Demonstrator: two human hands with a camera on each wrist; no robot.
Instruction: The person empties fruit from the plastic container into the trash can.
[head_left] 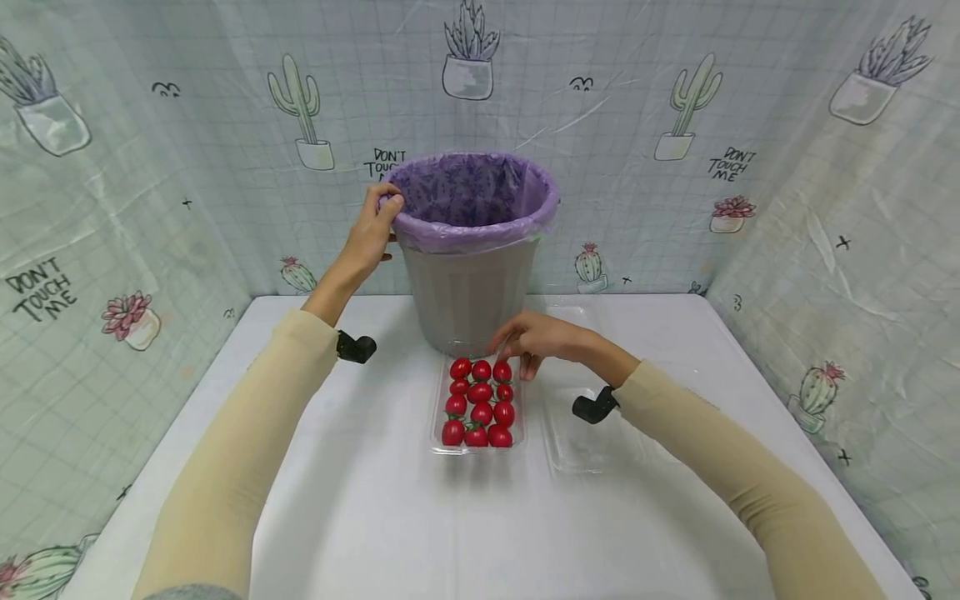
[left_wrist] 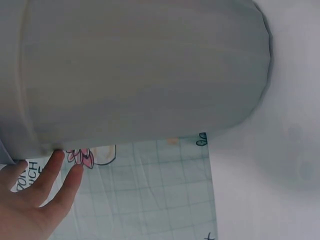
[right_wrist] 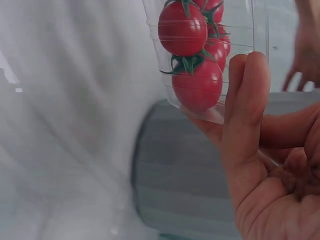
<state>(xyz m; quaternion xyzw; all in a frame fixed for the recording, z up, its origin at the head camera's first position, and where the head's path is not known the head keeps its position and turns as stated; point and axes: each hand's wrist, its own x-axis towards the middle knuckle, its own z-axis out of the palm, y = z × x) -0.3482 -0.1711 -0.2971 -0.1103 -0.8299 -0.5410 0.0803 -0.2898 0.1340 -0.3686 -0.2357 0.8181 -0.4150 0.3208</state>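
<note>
A grey trash bin (head_left: 472, 287) stands at the back of the table, its rim covered by a purple bag (head_left: 480, 236). My left hand (head_left: 371, 229) grips the bin's left rim, thumb over the bag edge. From the left wrist view, several of its fingers (left_wrist: 70, 187) spread along the outside of the bin. In front of the bin is a clear plastic box (head_left: 480, 451) holding several red cherry tomatoes (head_left: 481, 392) with green stems. My right hand (head_left: 543, 335) holds that box at its far right corner, fingers (right_wrist: 247, 110) against the side wall in the right wrist view.
To the right of the tomatoes, clear plastic packaging (head_left: 588, 437) lies on the white table (head_left: 360, 517). More clear plastic (head_left: 573, 312) sits behind the right hand. A cactus-print curtain (head_left: 600, 200) encloses the back and both sides.
</note>
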